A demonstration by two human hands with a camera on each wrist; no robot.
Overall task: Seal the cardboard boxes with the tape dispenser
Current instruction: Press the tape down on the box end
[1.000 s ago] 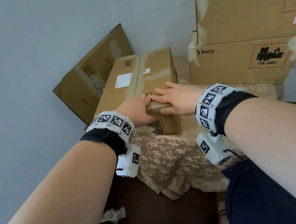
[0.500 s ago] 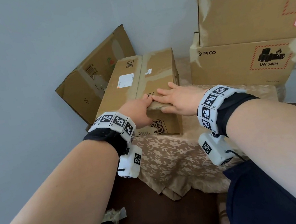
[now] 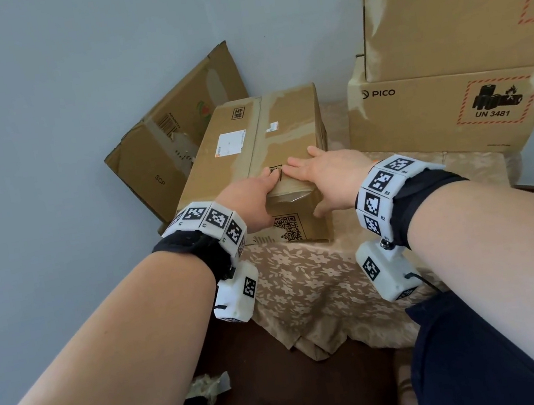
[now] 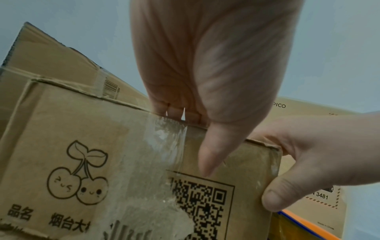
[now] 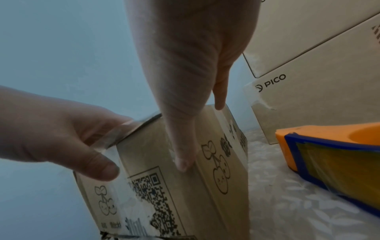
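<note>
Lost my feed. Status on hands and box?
Both hands flat on the box: left hand, right hand pressing tape at the near edge of the box. Tape dispenser idle on the cloth, right. Nothing blocking.

Both bare forearms reached forward, each wrist wrapped in a dark band and a ring of white marker blocks. The left hand (image 3: 251,201) lay palm-down, its fingers (image 4: 174,112) bent over an edge and its thumb (image 4: 213,154) pointing straight down. The right hand (image 3: 327,172) lay flat, fingers (image 3: 298,164) straight and together, its thumb (image 5: 183,155) pressed downward. The two hands' fingertips nearly met.
</note>
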